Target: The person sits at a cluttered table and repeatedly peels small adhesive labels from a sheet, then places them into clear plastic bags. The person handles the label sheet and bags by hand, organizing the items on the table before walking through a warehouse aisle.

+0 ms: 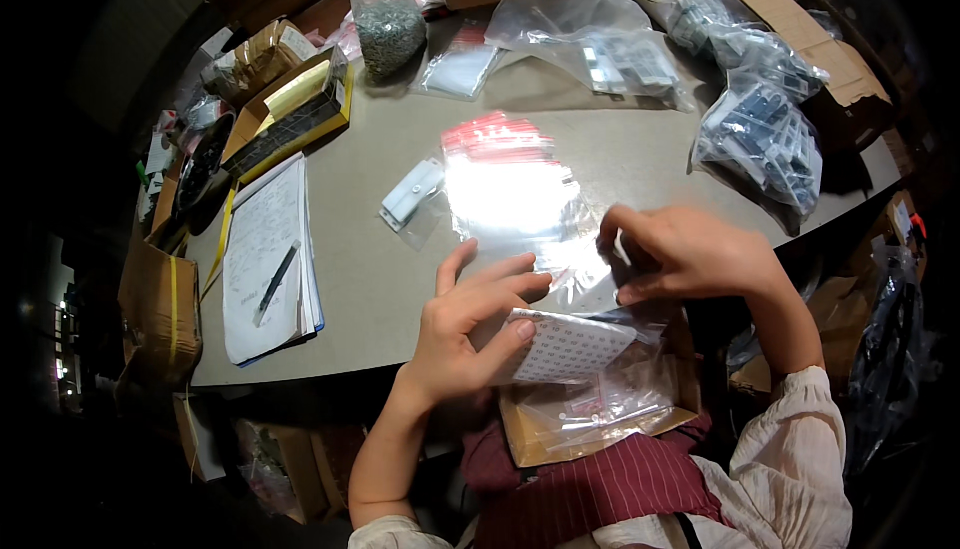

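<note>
Head view: locate the printed white label sheet (578, 347) at the near edge of the counter (370, 294), tilted above the open cardboard box (518, 434). Note the left grip (462, 321): fingers loosely spread, thumb laid on the left edge of the sheet, holding it from that side. Note the right grip (695, 249): blurred, curled, thumb and forefinger near each other by the near right end of the fanned clear resealable bags (508, 199); cannot tell the exact gap or any item held. Judge the sheet light, thin, flexible and liable to crease; hold by an edge or corner, clear of the printed rows. Judge the bags light, limp, probably slippery and prone to cling together; take singly by the red-striped far end, probably stiffer there. Judge the bagged white plastic part (412, 194), left of the bags, light and rigid; grasp across its long sides.
</note>
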Demonstrator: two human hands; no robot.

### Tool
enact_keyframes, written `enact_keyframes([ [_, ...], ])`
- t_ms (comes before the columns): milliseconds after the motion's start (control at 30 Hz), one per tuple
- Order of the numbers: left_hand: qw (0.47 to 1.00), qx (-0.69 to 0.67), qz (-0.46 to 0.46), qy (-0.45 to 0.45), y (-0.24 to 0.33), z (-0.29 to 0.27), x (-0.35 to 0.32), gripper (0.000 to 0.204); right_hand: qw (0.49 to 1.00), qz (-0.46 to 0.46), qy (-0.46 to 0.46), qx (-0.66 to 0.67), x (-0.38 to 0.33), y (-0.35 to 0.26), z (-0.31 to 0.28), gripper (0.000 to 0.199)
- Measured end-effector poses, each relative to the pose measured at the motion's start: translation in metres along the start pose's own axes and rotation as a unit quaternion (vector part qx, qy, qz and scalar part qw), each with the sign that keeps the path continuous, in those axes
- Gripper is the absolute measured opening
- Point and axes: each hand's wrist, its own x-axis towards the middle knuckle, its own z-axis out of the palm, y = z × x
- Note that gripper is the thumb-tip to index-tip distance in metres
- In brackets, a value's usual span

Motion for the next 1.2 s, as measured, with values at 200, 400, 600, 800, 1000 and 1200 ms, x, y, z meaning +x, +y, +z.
enact_keyframes([
  [200, 1.000, -0.025, -0.005, -0.016, -0.002, -0.001, 0.001, 0.017, 0.986, -0.088, -0.129, 0.054, -0.014, -0.008, -0.006, 0.037],
  [400, 1.000, 0.015, 0.004, -0.019, 0.001, 0.003, 0.003, 0.014, 0.979, -0.144, 0.054, 0.132, -0.001, -0.024, 0.023, 0.028],
  [600, 0.999, 0.041, 0.011, 0.000, 0.003, 0.005, 0.001, 0.010, 0.961, -0.185, 0.149, 0.140, 0.021, -0.047, 0.051, 0.018],
  [800, 1.000, 0.019, 0.002, 0.002, -0.001, 0.005, 0.001, 0.011, 0.930, -0.218, 0.294, -0.038, 0.016, -0.060, 0.069, 0.024],
  [1000, 0.999, -0.006, -0.036, 0.010, 0.002, 0.005, 0.002, 0.013, 0.890, -0.309, 0.324, -0.091, 0.013, -0.054, 0.065, 0.026],
  [1200, 0.999, 0.026, -0.019, 0.017, -0.003, 0.007, 0.003, 0.013, 0.981, -0.082, 0.153, 0.088, 0.052, -0.015, 0.010, 0.014],
])
